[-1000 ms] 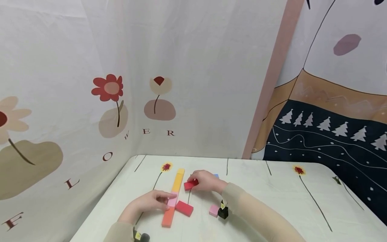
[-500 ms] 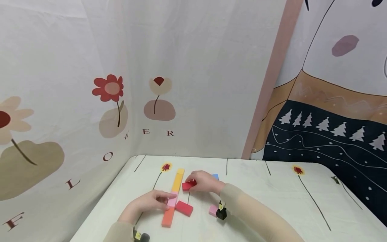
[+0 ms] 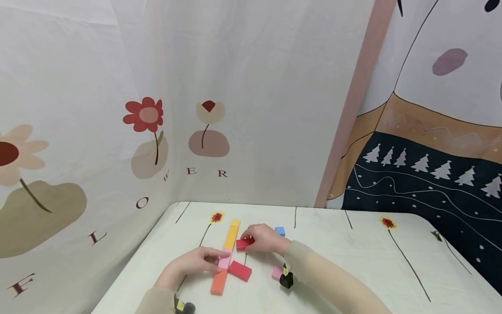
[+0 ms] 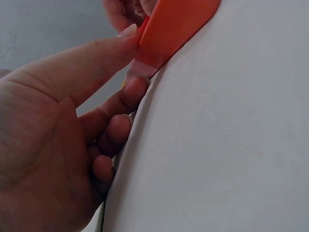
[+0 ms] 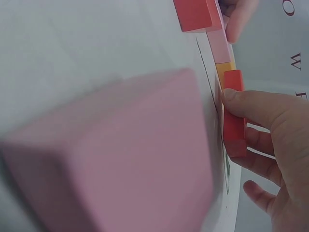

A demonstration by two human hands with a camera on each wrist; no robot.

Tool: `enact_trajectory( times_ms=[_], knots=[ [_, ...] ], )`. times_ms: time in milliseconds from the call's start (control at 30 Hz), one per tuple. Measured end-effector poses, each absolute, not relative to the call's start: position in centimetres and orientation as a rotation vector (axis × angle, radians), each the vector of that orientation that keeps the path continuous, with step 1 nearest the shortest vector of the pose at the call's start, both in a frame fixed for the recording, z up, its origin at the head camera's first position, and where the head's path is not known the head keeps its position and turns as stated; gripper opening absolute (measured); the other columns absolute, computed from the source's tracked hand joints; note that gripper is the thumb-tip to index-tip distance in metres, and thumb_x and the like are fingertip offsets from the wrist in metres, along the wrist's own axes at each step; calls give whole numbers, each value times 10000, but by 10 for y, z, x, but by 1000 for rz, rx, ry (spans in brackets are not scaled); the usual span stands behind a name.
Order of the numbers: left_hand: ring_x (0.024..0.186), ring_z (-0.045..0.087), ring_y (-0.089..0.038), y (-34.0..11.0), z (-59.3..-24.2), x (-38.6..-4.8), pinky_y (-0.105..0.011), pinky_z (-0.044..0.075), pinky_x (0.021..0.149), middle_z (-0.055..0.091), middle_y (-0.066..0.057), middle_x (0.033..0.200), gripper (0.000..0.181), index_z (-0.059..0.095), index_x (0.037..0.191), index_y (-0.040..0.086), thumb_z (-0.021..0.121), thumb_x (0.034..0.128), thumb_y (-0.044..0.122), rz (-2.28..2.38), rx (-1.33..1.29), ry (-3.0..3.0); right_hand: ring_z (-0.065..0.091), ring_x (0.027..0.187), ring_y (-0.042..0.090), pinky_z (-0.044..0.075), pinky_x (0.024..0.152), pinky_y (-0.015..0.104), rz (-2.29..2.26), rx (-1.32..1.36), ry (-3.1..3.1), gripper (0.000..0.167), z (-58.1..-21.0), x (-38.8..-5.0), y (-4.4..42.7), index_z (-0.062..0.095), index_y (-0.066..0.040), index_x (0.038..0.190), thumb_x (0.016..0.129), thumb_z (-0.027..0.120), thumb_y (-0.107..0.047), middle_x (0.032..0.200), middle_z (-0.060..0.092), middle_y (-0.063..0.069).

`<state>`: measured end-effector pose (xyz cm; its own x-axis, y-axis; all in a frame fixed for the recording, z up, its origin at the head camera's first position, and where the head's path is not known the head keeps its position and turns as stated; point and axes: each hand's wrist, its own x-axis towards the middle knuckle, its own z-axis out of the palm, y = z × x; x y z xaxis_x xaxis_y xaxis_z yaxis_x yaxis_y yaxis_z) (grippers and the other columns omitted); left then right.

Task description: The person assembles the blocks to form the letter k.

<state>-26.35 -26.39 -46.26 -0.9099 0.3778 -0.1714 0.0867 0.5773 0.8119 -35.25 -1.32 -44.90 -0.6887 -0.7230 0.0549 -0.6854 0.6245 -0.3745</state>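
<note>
Two hands are working low in the centre of the head view: the left hand (image 3: 196, 262) is pinching the pink block (image 3: 224, 261), which is sitting in line between the yellow block (image 3: 231, 237) and the orange block (image 3: 218, 282), while the right hand (image 3: 263, 238) is clamping its fingers on a red block (image 3: 243, 244); a second red block (image 3: 240, 271) is lying below that on the surface (image 3: 353, 244). In the left wrist view the orange block is showing at top centre. In the right wrist view a loose pink block (image 5: 130, 154) is blurring across the lower left, the right fingers gripping the red block at right.

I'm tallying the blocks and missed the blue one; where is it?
In the head view, the blue block lies right of centre, just beyond the right hand.
</note>
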Motion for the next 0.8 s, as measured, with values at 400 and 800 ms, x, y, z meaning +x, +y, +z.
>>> enact_trajectory(
  times_ms=[400,800],
  knots=[
    [970,469,-210,-263,-462,-263,-401,365,803,567,-15,938,446,677,1251,241,773,818,190,1268,384,2471,520,785,38,459,754,206,-547,-1135,2767,318,-456,-356,-16,734,-196,1097,800,810,-280,886,593,-145],
    [970,476,-208,-262,-461,-263,-408,379,793,566,-19,933,441,676,1252,251,768,825,195,1263,348,2463,519,771,39,460,745,209,-543,-1132,2778,315,-458,-355,-19,736,-200,1093,799,810,-287,872,590,-139]
  ],
)
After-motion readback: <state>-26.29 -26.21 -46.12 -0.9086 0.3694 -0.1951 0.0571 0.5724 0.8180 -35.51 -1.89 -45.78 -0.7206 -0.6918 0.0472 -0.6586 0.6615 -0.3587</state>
